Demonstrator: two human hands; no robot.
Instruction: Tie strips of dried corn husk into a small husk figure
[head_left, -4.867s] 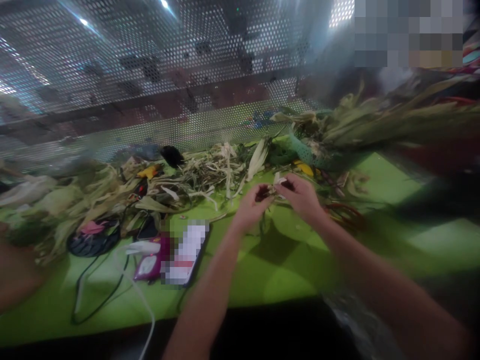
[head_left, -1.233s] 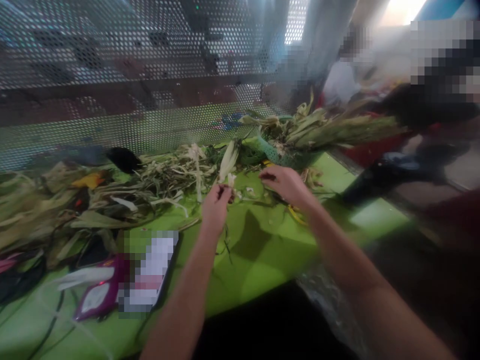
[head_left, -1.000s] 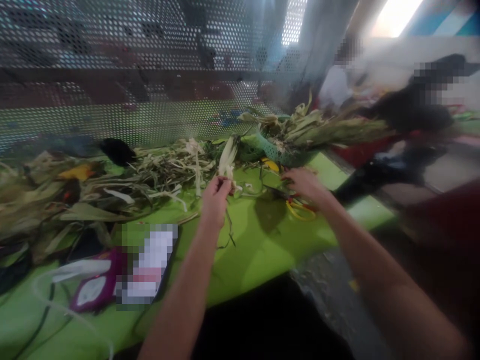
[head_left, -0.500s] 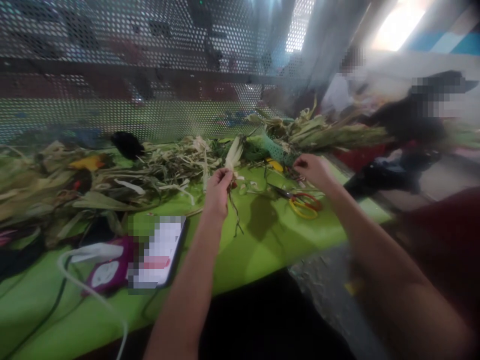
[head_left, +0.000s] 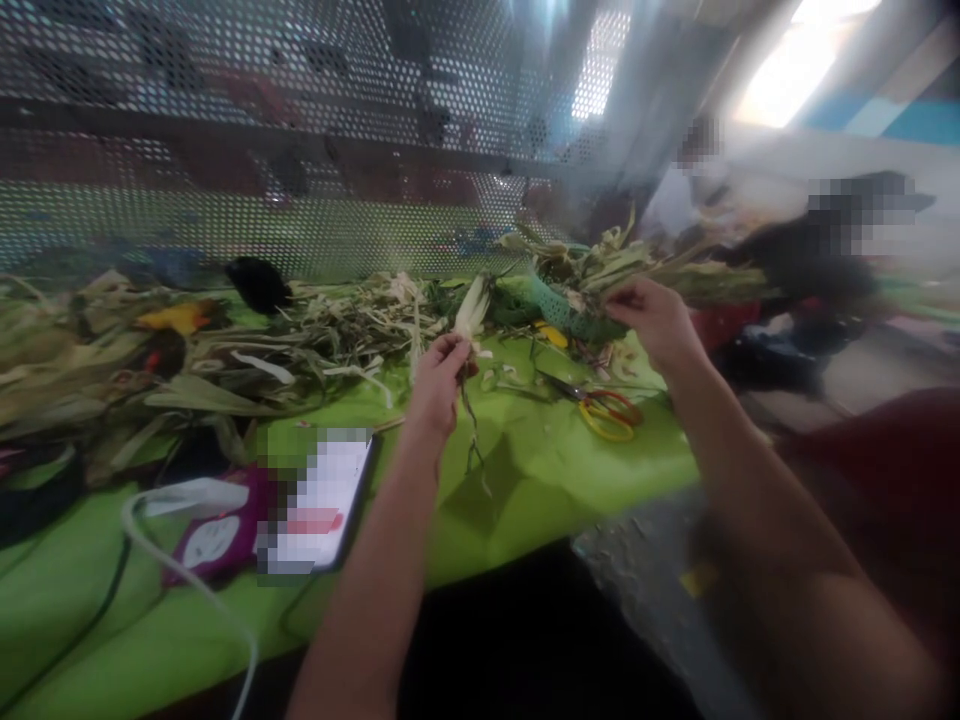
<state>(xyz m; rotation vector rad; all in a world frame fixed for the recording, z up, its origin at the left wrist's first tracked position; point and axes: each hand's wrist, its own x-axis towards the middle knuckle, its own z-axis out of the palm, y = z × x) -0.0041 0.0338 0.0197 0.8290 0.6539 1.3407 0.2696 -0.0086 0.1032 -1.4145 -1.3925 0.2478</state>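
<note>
My left hand (head_left: 441, 385) is closed in a pinch around the lower end of a pale, pleated corn husk bundle (head_left: 474, 308). A thin dark twisted strand (head_left: 473, 435) dangles below these fingers, with its end split. Out to the right, my right hand (head_left: 651, 312) is raised beside a green perforated basket (head_left: 574, 312). Its thumb and fingertips are pressed together, and whether anything is between them is too blurred to see. Between and below the hands, scissors (head_left: 606, 414) with orange and yellow handles lie on the green table cover (head_left: 540, 470).
Dry husks (head_left: 217, 392) pile up along the left and back, before a perforated metal screen (head_left: 315, 210). More long husks (head_left: 637, 255) fill the basket. A phone (head_left: 330, 500), a purple pouch (head_left: 225, 530) and a white cable (head_left: 187, 580) lie at left. Other people sit at right.
My right hand has moved right and slightly up, away from the scissors. My left hand still holds the husk bundle in nearly the same place.
</note>
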